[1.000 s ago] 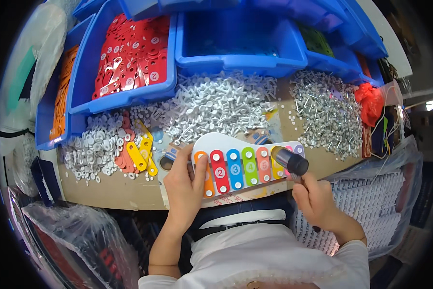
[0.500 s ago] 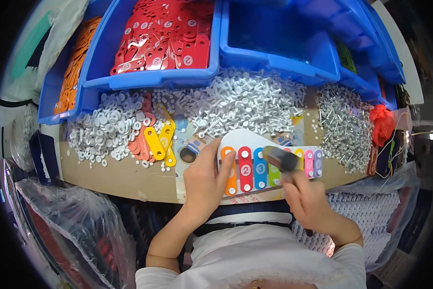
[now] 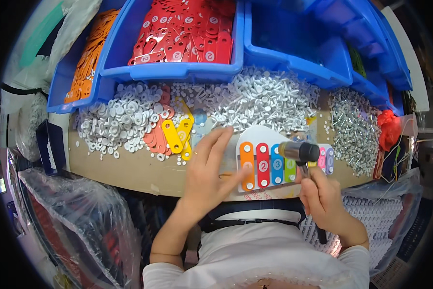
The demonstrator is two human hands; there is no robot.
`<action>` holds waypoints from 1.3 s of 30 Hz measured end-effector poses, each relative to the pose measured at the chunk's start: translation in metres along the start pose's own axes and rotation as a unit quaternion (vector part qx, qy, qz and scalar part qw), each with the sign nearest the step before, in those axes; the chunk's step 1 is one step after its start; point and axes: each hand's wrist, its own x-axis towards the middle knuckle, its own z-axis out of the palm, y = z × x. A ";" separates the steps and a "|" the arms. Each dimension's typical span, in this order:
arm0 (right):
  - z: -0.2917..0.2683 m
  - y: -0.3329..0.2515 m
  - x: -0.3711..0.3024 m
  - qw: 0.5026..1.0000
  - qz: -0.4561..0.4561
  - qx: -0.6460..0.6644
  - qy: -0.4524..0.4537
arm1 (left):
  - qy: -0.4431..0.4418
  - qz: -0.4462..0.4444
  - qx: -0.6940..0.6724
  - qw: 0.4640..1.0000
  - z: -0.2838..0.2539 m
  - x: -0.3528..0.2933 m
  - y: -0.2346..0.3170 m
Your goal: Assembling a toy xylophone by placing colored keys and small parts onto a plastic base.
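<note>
A toy xylophone with a white base (image 3: 259, 135) lies at the table's front edge, its colored bars fixed with white pins. My left hand (image 3: 203, 168) is beside its left end, fingers stretched out and apart, with the thumb tip at the orange bar (image 3: 247, 179). I cannot tell whether the thumb touches that bar. My right hand (image 3: 325, 200) is closed around the handle of a hammer (image 3: 309, 152). The hammer's head, pale at one end and black at the other, is over the xylophone's right half and hides part of the bars there.
Behind the xylophone lies a heap of white pins (image 3: 264, 103), with white washers (image 3: 125, 113) to the left and metal screws or nails (image 3: 354, 130) to the right. Loose yellow bars (image 3: 172, 137) lie near the washers. Blue bins (image 3: 187, 72) line the back, holding red and orange bars.
My left hand has let go of the xylophone's left end and spread its fingers. The hammer's head has swung to the right over the bars. The whole view has shifted slightly.
</note>
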 end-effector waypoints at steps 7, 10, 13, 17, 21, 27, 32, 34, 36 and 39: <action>0.029 0.001 -0.021 0.983 -0.124 -0.097 -0.098 | -0.173 0.258 0.193 0.931 0.003 0.006 -0.008; 0.034 0.006 -0.024 0.972 -0.118 -0.152 -0.131 | -0.147 0.274 0.223 0.924 0.007 0.006 -0.010; 0.028 0.003 -0.030 0.991 -0.081 -0.067 -0.078 | -0.154 0.259 0.231 0.925 0.007 0.006 -0.010; 0.031 0.018 -0.038 0.991 -0.069 -0.109 -0.027 | -0.172 0.267 0.255 0.913 0.005 0.006 0.000; 0.011 0.008 -0.038 0.999 0.022 0.012 -0.039 | -0.167 0.256 0.269 0.913 0.003 0.008 0.011; 0.026 0.027 -0.048 0.987 -0.061 -0.148 0.010 | -0.162 0.319 0.253 0.899 0.027 0.020 0.034; 0.017 0.023 -0.057 0.999 -0.019 0.001 0.042 | -0.170 0.296 0.309 0.888 0.038 0.021 0.027; 0.013 0.028 -0.056 0.997 0.016 -0.074 0.031 | -0.170 0.285 0.318 0.888 0.039 0.021 0.031; 0.010 0.038 -0.056 0.995 -0.001 -0.094 0.019 | -0.172 0.291 0.329 0.882 0.042 0.021 0.032; -0.007 0.026 -0.062 0.994 -0.004 0.030 0.102 | -0.172 0.273 0.334 0.885 0.041 0.022 0.034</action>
